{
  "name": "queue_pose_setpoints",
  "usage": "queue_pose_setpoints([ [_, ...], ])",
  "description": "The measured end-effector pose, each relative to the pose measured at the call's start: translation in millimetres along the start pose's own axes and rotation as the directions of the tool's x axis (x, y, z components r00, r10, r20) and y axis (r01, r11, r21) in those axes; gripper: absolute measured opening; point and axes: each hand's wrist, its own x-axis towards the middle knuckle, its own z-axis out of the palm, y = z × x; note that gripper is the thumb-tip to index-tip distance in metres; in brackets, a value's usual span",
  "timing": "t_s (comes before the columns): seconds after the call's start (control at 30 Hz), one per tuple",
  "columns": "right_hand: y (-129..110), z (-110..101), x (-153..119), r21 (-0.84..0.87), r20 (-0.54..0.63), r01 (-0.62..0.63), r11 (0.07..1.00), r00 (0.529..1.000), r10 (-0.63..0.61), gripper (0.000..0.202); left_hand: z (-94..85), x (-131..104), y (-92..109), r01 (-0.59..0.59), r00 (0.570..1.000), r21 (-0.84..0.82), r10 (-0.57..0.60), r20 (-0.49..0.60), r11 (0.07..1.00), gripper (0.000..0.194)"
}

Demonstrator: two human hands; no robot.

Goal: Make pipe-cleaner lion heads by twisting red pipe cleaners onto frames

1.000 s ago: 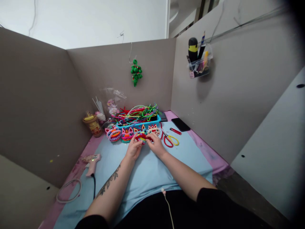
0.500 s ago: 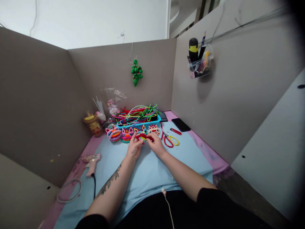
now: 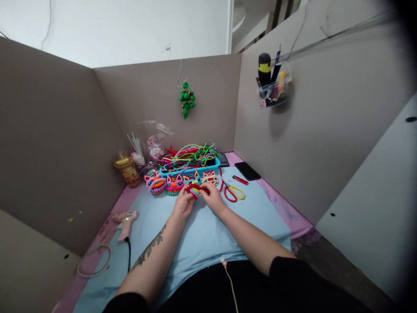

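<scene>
Between my two hands is a small fuzzy piece [image 3: 194, 190], mostly red with some yellow and blue. My left hand [image 3: 183, 202] pinches its left side, and my right hand [image 3: 212, 198] has its fingers closed on the right side. Just behind them, several colourful fuzzy figures with pointed ears, such as a pink and purple one [image 3: 155, 183], stand in a row before a blue basket [image 3: 164, 173] full of fuzzy stems [image 3: 192, 154]. Scissors [image 3: 233, 192] with red and yellow handles lie right of my right hand.
A pink glue gun [image 3: 128, 226] lies on the left of the blue cloth [image 3: 208, 234], near a lidded cup [image 3: 127, 171]. At the right are a red cutter [image 3: 240, 179] and a black phone [image 3: 247, 171]. Grey partitions [image 3: 166, 95] enclose the table.
The red piece has turned slightly between my fingers and shows more of its coloured stripes. My left fingers have shifted a little around it.
</scene>
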Motion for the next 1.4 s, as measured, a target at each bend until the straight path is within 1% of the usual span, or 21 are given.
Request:
queue_pose_setpoints([
  [0.2, 2.8, 3.0, -0.3, 0.0, 0.006, -0.021, 1.0, 1.0, 0.021, 0.013, -0.2, -0.4, -0.8, -0.011, 1.0, 0.006, 0.011, 0.002, 1.0, 0.077],
  [0.4, 3.9, 1.7, 1.1, 0.006, -0.011, -0.048, 0.999, 0.999, 0.048, 0.012, 0.4, -2.8, 0.7, -0.013, 1.0, 0.025, 0.013, 0.008, 1.0, 0.074],
  [0.53, 6.6, 2.0, 2.0, 0.038, -0.022, -0.064, 0.997, 0.998, 0.065, 0.012, 1.7, -5.4, 2.8, -0.007, 0.998, 0.001, 0.007, 0.062, 1.0, 0.077],
  [0.6, 8.3, 2.6, 2.1, 0.038, -0.022, -0.069, 0.997, 0.997, 0.07, 0.012, 4.1, -7.9, 3.8, -0.022, 0.997, 0.017, 0.021, 0.078, 1.0, 0.081],
  [0.77, 7.4, 3.1, 1.8, 0.018, -0.012, -0.054, 0.998, 0.998, 0.054, 0.011, 11.1, -12.9, 5.1, -0.074, 0.997, 0.09, 0.07, 0.043, 0.993, 0.093],
  [0.9, 2.9, 2.3, 1.2, 0.008, -0.007, -0.045, 0.999, 0.999, 0.045, 0.012, 11.2, -12.0, 5.3, -0.092, 0.996, 0.113, 0.09, 0.025, 0.989, 0.096],
  [1.1, -1.5, 1.4, 1.0, -0.001, -0.007, -0.051, 0.999, 0.999, 0.051, 0.011, 9.2, -9.9, 5.8, -0.109, 0.994, 0.093, 0.111, -0.015, 0.99, 0.096],
  [1.23, -3.7, 1.2, 1.2, -0.006, -0.007, -0.057, 0.998, 0.998, 0.057, 0.011, 9.1, -9.6, 5.8, -0.126, 0.992, 0.088, 0.128, -0.016, 0.988, 0.096],
  [1.4, -2.4, 1.7, 0.5, -0.005, -0.007, -0.032, 0.999, 0.999, 0.032, 0.012, 8.8, -9.1, 5.0, -0.082, 0.997, 0.066, 0.083, -0.01, 0.994, 0.088],
])
